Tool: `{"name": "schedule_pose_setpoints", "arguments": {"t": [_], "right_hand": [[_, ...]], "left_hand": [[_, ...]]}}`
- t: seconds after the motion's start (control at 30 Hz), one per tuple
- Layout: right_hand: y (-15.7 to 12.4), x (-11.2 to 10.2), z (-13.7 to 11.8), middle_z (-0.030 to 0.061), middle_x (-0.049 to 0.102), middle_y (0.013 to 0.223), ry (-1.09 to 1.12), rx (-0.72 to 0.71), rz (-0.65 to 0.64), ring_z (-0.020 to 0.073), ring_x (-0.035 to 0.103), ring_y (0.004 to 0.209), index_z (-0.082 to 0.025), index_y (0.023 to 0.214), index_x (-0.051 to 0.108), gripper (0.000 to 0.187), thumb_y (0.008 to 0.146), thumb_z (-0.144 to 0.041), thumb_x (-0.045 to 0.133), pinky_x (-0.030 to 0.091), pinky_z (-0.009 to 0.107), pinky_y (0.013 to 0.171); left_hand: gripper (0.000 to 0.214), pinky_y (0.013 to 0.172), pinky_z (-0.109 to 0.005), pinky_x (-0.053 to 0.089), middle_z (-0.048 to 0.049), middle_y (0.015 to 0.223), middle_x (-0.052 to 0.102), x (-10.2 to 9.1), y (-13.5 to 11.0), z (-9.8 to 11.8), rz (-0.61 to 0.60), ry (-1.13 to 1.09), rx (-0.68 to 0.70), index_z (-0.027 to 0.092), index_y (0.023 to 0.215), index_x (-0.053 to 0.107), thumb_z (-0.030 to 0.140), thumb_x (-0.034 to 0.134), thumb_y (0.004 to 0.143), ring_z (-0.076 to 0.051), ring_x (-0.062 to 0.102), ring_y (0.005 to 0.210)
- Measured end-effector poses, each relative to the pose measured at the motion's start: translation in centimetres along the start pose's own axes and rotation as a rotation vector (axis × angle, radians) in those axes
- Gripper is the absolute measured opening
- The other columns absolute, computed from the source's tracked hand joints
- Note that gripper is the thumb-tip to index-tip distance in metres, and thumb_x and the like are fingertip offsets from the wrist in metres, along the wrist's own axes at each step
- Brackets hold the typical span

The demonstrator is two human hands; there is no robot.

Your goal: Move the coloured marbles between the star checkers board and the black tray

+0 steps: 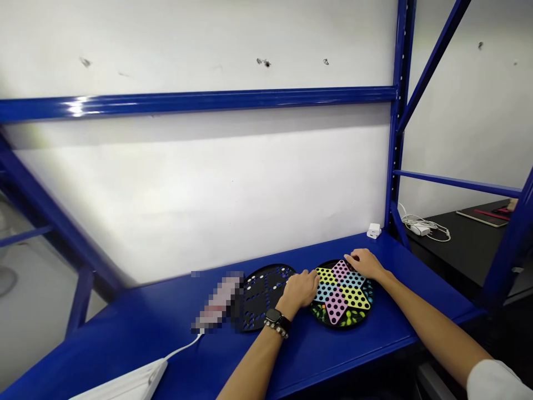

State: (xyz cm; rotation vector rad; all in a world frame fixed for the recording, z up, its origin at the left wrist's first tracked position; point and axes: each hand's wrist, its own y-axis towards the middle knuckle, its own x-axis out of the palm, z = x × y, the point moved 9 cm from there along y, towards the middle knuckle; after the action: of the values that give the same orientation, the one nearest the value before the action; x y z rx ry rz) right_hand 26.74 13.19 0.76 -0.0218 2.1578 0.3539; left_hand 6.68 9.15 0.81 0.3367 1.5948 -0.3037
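A round black Chinese checkers board with a pink, yellow and blue star lies flat on the blue surface. Coloured pieces fill the pockets around its star, green and yellow ones at the near side. My left hand is curled at the board's left edge, a dark watch and a beaded bracelet on its wrist. Over the upper right rim rests my right hand, its fingers bent down. What either hand's fingertips hold, if anything, is hidden. Left of my left hand lies a second round black perforated board with a few white pieces on it.
A blurred-out phone-like thing with a white cable lies left of the boards. A white flat box is at the near left. White adapters stand at the back right. Blue frame bars surround the blue shelf.
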Motion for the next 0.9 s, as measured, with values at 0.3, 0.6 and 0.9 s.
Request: {"name": "schedule_pose_setpoints", "arguments": {"t": [0.3,0.6,0.9], "right_hand": [[0.1,0.0,0.0,0.0039,0.063,0.069,-0.019,-0.015,0.013,0.0142,0.053,0.065,-0.018,0.053,0.048,0.050,0.094,-0.047,0.043,0.032,0.025,0.060],[0.2,0.1,0.2,0.0032,0.062,0.069,-0.015,-0.015,0.009,0.0138,0.052,0.064,-0.018,0.054,0.047,0.047,0.092,-0.047,0.045,0.032,0.025,0.060],[0.1,0.4,0.1,0.0028,0.062,0.071,-0.010,-0.012,-0.018,0.0129,0.052,0.064,-0.018,0.056,0.051,0.046,0.093,-0.044,0.046,0.032,0.024,0.061]], "left_hand": [[0.049,0.079,-0.033,0.047,-0.0125,0.095,0.074,-0.4,-0.2,-0.5,0.000,-0.033,-0.039,0.020,0.085,0.071,0.038,0.027,0.098,-0.024,0.068,0.090],[0.050,0.073,-0.029,0.043,-0.0099,0.088,0.075,-0.5,-0.1,-1.6,0.091,-0.091,-0.092,0.021,0.079,0.072,0.040,0.029,0.098,-0.022,0.069,0.082],[0.054,0.069,-0.027,0.039,-0.0087,0.087,0.074,-2.7,-1.3,-6.5,0.192,-0.234,-0.287,0.021,0.077,0.067,0.046,0.025,0.100,-0.022,0.067,0.085]]}}
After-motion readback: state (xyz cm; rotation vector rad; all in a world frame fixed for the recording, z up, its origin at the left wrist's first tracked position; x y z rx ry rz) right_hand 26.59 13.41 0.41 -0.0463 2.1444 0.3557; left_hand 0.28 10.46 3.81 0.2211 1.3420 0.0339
